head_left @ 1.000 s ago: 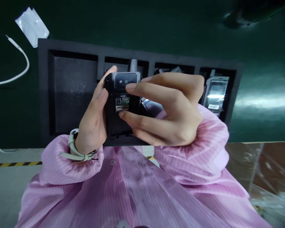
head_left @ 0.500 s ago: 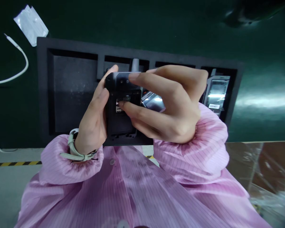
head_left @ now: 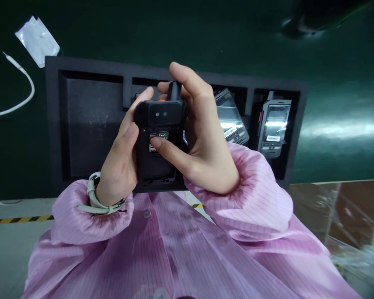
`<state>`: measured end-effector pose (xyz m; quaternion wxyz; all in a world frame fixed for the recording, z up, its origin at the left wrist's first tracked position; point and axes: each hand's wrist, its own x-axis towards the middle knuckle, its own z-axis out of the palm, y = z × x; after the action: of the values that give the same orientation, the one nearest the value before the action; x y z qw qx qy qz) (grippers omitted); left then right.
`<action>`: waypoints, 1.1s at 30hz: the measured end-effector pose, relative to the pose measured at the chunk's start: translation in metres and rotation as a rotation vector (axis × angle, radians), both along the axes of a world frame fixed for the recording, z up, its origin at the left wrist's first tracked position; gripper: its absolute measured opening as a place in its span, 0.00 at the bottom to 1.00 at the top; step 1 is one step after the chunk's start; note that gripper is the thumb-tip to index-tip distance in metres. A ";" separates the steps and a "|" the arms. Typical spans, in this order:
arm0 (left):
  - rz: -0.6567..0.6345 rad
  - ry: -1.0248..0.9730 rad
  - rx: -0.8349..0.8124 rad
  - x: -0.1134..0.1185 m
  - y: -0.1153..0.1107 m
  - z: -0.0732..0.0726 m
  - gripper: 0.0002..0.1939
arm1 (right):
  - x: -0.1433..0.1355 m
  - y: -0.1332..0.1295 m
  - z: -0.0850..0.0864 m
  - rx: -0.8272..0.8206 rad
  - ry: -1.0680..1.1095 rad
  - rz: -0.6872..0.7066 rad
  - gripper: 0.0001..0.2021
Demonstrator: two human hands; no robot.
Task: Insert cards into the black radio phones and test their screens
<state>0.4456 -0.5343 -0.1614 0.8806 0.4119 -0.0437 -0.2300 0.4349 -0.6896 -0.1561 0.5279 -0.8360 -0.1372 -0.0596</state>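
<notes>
A black rugged handset (head_left: 158,168) with a stubby antenna is held up, its back towards me and its battery bay uncovered. My left hand (head_left: 121,155) is closed around its left edge. From the right, my right hand (head_left: 202,128) wraps the other edge, fingers behind the antenna. Its thumb presses at the metal card slot (head_left: 162,136) in the upper part of the bay. Whether a card lies under the thumb is hidden. Behind the right hand, another handset (head_left: 232,120) lies tilted in a black divided tray (head_left: 87,64).
A further handset (head_left: 274,124) rests screen up in the tray's right compartment. On the green table (head_left: 118,25) are a clear plastic bag (head_left: 37,41) and a white cable (head_left: 28,77) at the left. A dark object (head_left: 305,25) sits at the upper right.
My right hand has turned from reaching across the handset's top with bent fingers to wrapping its right side, thumb on the card slot. The antenna now shows. My left hand keeps its hold.
</notes>
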 end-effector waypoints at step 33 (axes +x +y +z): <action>0.084 -0.033 0.138 -0.001 -0.001 0.000 0.18 | 0.000 0.001 -0.006 0.054 0.061 0.022 0.41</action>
<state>0.4441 -0.5351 -0.1617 0.8582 0.4767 -0.0250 -0.1886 0.4350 -0.6891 -0.1622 0.5549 -0.8213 -0.1285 -0.0321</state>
